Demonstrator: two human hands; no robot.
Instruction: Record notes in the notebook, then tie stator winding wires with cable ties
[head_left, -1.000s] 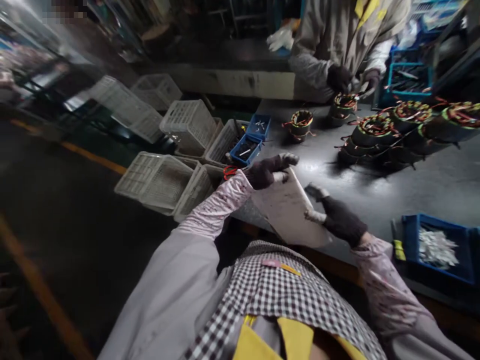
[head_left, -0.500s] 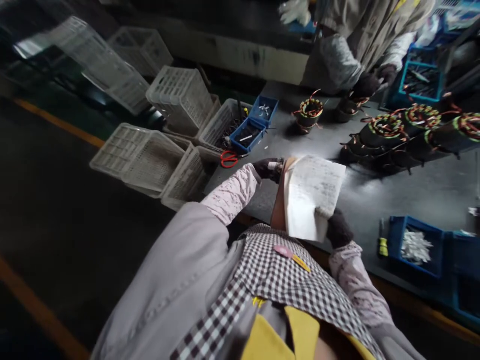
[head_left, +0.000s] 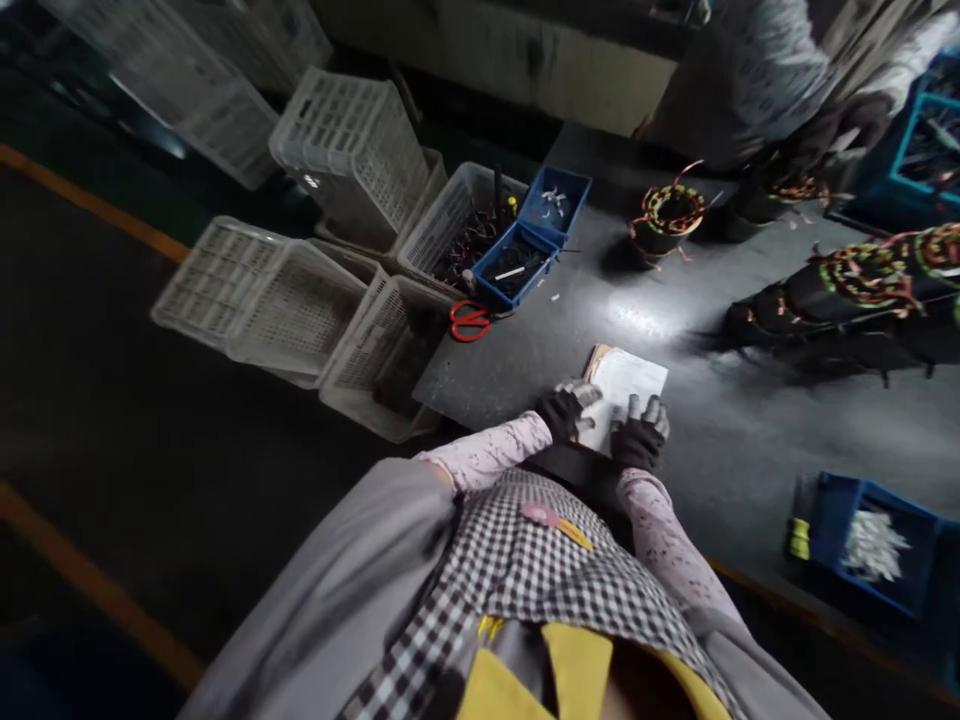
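A notebook with white pages and a brown cover edge (head_left: 630,376) lies on the dark metal table (head_left: 510,365) close to my body. My left hand (head_left: 571,408), in a dark glove with grey fingers, rests flat on the notebook's left edge. On its lower right side lies my right hand (head_left: 640,430), gloved alike, with the fingers spread and pointing away from me. Both hands are open and press on the paper rather than grip it. Handwriting on the page is too faint to read.
Red-handled scissors (head_left: 470,321) lie left, beside blue bins (head_left: 517,265) and white plastic crates (head_left: 360,165). Wire-wound motor stators (head_left: 670,215) stand at the back and right (head_left: 862,275). A co-worker's gloved hands (head_left: 832,135) are at one. A blue bin of white pieces (head_left: 874,545) sits right.
The notebook has come down from being held up in both hands to lying on the table. Both hands have let go of its edges and flattened on it. The view has shifted.
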